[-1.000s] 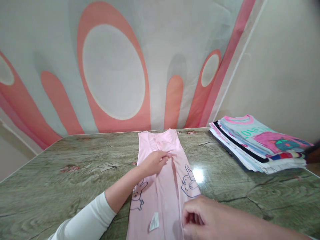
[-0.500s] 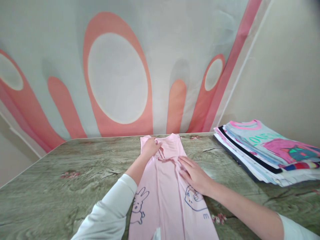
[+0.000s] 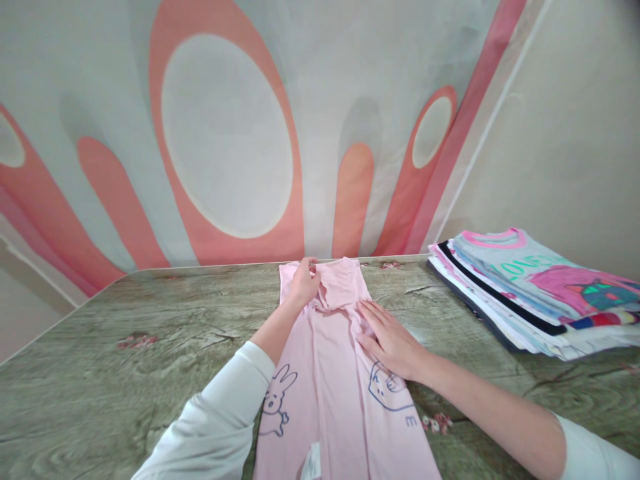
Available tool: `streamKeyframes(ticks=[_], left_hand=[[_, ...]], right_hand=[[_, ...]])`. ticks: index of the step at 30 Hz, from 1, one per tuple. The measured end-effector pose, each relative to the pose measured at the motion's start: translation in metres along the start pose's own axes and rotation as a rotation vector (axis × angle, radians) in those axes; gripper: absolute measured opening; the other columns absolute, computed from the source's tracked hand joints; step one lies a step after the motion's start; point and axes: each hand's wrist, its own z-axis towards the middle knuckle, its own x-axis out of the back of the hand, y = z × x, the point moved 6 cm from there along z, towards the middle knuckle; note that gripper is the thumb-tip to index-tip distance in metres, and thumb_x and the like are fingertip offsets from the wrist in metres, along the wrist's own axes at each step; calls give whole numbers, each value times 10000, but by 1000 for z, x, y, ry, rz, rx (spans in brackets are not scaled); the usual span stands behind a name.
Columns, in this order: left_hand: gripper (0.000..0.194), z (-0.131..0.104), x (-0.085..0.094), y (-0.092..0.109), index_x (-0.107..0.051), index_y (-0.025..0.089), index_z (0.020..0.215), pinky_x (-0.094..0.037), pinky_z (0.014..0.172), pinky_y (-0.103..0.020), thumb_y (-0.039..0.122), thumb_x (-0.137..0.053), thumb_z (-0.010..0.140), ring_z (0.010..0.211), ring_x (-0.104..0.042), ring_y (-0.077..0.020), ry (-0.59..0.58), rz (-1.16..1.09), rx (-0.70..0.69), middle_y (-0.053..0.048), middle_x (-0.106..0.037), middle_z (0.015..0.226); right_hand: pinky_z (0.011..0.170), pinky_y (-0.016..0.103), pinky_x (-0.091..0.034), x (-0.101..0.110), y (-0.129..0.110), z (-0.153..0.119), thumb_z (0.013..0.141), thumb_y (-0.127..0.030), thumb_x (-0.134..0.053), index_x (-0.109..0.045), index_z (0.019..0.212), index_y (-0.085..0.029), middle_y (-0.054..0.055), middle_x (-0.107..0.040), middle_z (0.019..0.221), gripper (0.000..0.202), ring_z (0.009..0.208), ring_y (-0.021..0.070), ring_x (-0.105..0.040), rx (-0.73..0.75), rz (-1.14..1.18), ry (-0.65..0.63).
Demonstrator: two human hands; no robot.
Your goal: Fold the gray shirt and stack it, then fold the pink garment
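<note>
A pink garment (image 3: 337,373) lies lengthwise on the wood-patterned table, its sides folded inward, with a blue rabbit drawing at left and another line drawing at right. Near its far end, my left hand (image 3: 306,281) pinches the fabric around the gathered collar area. My right hand (image 3: 393,339) rests flat on the garment's right side, fingers stretched out. A white label (image 3: 311,461) shows on the fabric at the bottom.
A stack of folded clothes (image 3: 520,293), a grey and pink shirt on top, sits at the right of the table (image 3: 150,373). Behind the table's far edge stands a wall (image 3: 320,133) with pink and orange shapes.
My left hand has shifted slightly right and away from me, its fingers now pinched at the collar. My right hand stays on the fabric. More of the white label shows as the view tilts slightly.
</note>
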Motion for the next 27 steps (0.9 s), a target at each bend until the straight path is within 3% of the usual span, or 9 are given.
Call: streamKeyframes(ticks=[6,11,15,18,22,24,27], left_hand=[[315,1,2,-6,-447,163,1126,-445,728,-228,129,-468,813,836,-574,-128,51,-47,52,-58,-564,977],[302,1,1,-21,-447,146,1113,-443,715,-244,185,-497,818,813,-595,-149,38,-46,169,-61,-601,894],[528,-4,-1,-22,-386,144,1231,-448,627,-233,319,-590,776,646,-595,-133,-41,-63,186,-20,-612,784],[679,-6,-4,-10,-342,180,1311,-453,626,-218,233,-649,708,639,-591,-119,-157,-65,75,-3,-631,817],[433,-2,-2,6,-544,182,1170,-459,739,-218,132,-557,740,793,-604,-128,-179,4,-74,-28,-651,984],[304,0,-1,8,-628,169,1054,-453,784,-218,131,-498,781,848,-606,-136,-171,28,-76,-34,-663,994],[289,1,0,3,-673,129,964,-438,841,-237,88,-461,772,904,-609,-158,-161,82,-43,-65,-677,984]], right_hand=[[1101,435,-180,6,-8,-2,893,-420,-370,-299,1391,-140,110,-273,1450,575,1337,231,-218,59,-24,18],[1093,464,-181,-2,-8,0,907,-464,-307,-323,1384,-163,99,-304,1437,564,1330,236,-239,86,-43,-101],[1094,468,-177,-6,-5,1,904,-495,-290,-291,1398,-167,90,-263,1454,593,1337,240,-219,73,-62,-130],[1093,466,-182,-5,-6,1,902,-492,-304,-278,1404,-184,86,-288,1446,589,1331,242,-236,85,-45,-104],[1093,444,-204,-1,-4,1,903,-474,-325,-281,1402,-187,80,-276,1453,577,1337,235,-218,81,0,-46],[1098,430,-200,-1,-3,1,904,-469,-329,-275,1403,-181,77,-249,1464,579,1346,227,-191,76,13,-36],[1101,434,-185,-3,-5,-2,900,-472,-342,-270,1405,-189,75,-249,1464,584,1348,228,-182,78,14,-54]])
